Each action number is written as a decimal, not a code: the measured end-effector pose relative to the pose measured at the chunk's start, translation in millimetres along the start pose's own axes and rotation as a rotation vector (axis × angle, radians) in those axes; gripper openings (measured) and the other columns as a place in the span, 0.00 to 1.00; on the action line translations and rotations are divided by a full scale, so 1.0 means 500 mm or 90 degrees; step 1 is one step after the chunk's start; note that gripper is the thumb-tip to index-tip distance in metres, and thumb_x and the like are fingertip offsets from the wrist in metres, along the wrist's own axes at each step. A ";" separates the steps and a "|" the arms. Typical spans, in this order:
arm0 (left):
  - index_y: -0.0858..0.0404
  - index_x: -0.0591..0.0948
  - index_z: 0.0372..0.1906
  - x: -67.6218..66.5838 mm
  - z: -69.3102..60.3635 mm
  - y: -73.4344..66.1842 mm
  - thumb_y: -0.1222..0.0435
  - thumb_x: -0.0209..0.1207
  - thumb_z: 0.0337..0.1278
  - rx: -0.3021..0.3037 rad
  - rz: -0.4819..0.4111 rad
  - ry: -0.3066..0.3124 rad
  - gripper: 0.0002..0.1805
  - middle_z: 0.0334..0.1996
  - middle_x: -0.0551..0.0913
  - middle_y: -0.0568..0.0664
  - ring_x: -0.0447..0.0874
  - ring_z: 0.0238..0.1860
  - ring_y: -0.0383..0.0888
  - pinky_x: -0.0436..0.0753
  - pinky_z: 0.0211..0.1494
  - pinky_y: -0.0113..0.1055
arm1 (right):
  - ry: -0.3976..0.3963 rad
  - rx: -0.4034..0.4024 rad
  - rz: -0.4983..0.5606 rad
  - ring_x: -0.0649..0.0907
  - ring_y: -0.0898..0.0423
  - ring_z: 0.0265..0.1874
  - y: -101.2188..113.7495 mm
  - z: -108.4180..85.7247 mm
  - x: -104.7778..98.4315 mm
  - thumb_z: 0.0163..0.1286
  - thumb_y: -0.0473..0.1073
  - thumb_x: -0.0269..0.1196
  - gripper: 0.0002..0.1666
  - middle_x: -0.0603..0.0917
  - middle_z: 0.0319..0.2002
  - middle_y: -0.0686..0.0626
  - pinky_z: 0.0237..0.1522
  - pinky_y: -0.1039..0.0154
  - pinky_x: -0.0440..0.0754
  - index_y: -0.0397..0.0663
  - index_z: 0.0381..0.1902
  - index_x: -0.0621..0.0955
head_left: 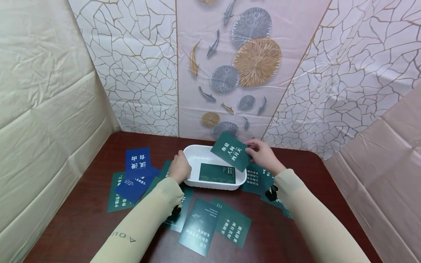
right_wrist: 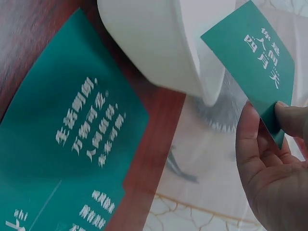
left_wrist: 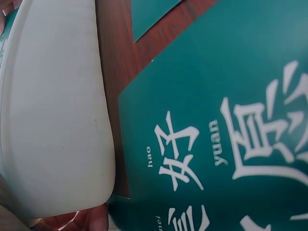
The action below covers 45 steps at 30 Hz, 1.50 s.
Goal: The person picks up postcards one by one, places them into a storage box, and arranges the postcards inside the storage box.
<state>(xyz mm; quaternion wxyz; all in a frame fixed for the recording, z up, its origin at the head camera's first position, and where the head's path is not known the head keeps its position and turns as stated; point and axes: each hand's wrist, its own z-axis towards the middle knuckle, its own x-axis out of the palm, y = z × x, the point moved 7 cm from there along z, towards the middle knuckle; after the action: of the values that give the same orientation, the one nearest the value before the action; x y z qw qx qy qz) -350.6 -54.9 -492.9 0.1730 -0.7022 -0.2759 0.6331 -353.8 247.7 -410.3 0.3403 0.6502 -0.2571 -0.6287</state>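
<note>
A white plastic basin (head_left: pixel 194 155) stands on the table with a green card (head_left: pixel 210 172) lying in it. At its left end my left hand (head_left: pixel 179 168) grips the rim; in the left wrist view the basin's wall (left_wrist: pixel 57 115) hides most of that hand. My right hand (head_left: pixel 264 155) pinches a green card with white characters (head_left: pixel 231 150) by its corner, tilted over the basin's right part. The right wrist view shows the thumb (right_wrist: pixel 291 118) on top of this card (right_wrist: pixel 262 62) and the fingers beneath.
Blue cards (head_left: pixel 138 160) overlap green ones on the left of the dark red table (head_left: pixel 102 160). Green cards (head_left: pixel 200 226) lie in front of the basin, and more green cards (head_left: pixel 254 179) lie under the right forearm. Patterned cloth (head_left: pixel 141 73) rises behind the table.
</note>
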 end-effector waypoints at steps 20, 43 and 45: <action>0.69 0.57 0.68 0.003 -0.007 0.000 0.68 0.59 0.59 0.003 -0.012 0.010 0.35 0.54 0.72 0.66 0.76 0.51 0.59 0.76 0.54 0.55 | 0.043 -0.066 -0.232 0.79 0.52 0.47 0.034 0.015 0.116 0.72 0.36 0.58 0.11 0.80 0.48 0.49 0.47 0.54 0.79 0.50 0.50 0.82; 0.71 0.56 0.68 0.004 0.000 0.006 0.69 0.59 0.58 0.026 -0.015 0.007 0.36 0.53 0.72 0.67 0.77 0.49 0.60 0.76 0.53 0.58 | 0.119 -0.089 -0.424 0.80 0.56 0.43 0.025 0.025 0.203 0.72 0.36 0.57 0.10 0.81 0.44 0.50 0.47 0.57 0.80 0.47 0.45 0.83; 0.70 0.56 0.68 0.006 0.000 0.007 0.69 0.59 0.59 0.025 -0.012 0.007 0.35 0.52 0.72 0.66 0.77 0.49 0.60 0.76 0.53 0.58 | 0.118 -0.085 -0.426 0.80 0.55 0.43 0.021 0.023 0.204 0.72 0.36 0.57 0.09 0.81 0.44 0.49 0.46 0.56 0.80 0.47 0.45 0.83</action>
<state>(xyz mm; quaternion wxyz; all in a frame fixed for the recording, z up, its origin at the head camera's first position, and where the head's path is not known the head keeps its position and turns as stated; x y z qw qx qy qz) -349.8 -55.7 -497.2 0.1942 -0.6996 -0.2695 0.6326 -356.5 162.1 -467.5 0.1791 0.7290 0.0441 -0.6593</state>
